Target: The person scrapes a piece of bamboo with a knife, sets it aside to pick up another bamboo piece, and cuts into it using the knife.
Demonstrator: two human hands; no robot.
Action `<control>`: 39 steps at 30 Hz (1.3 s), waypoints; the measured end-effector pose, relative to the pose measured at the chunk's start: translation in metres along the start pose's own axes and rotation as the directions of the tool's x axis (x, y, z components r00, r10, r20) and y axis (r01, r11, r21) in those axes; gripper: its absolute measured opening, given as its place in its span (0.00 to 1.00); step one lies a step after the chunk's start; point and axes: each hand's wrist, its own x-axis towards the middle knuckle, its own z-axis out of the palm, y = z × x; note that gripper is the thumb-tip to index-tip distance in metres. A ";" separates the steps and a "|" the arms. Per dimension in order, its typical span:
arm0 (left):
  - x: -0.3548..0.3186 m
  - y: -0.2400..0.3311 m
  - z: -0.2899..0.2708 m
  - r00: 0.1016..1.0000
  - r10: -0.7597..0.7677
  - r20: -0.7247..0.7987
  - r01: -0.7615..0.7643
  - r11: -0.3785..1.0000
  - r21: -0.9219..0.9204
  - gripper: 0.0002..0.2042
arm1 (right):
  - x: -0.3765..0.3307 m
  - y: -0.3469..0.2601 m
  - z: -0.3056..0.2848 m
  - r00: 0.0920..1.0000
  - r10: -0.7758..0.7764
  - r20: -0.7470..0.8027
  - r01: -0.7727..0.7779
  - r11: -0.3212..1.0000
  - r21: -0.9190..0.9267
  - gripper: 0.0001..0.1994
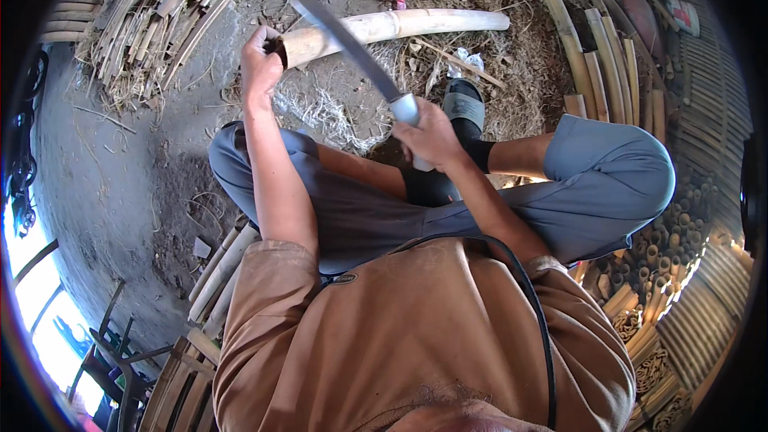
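A thick, pale bamboo pole (pixel 448 22) lies across the ground ahead of me, its dark hollow end toward the left. My left hand (pixel 262 68) is closed on the rim of that hollow end. In my right hand (pixel 432 138), the fingers are wrapped round the light grey handle of a long machete (pixel 362 58). Its blade slants up and left, passing over the pole in this view. Whether the edge touches the bamboo I cannot tell. Past the pole, the blade's tip looks blurred.
Split bamboo strips (pixel 172 12) are heaped at the far left. Upright bamboo pieces (pixel 596 64) stand at the far right, with stacked cut tubes (pixel 664 264) nearer me. My legs are folded close behind the pole, one sandalled foot (pixel 464 104) near it. Shavings litter the dirt floor (pixel 104 168).
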 end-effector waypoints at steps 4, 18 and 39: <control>0.001 0.012 0.008 0.991 -0.131 -0.004 0.130 0.984 -0.124 0.13 | 0.022 0.034 -0.030 0.892 0.100 -0.441 -0.041 0.989 0.140 0.02; 0.001 0.002 -0.014 0.957 -0.288 0.040 0.288 0.917 -0.275 0.14 | 0.017 0.031 -0.027 0.929 0.076 -0.362 -0.051 0.996 0.077 0.05; 0.006 -0.015 -0.013 0.936 -0.349 -0.043 0.329 0.912 -0.246 0.11 | 0.000 0.007 0.006 0.989 0.120 -0.082 -0.105 0.981 0.165 0.05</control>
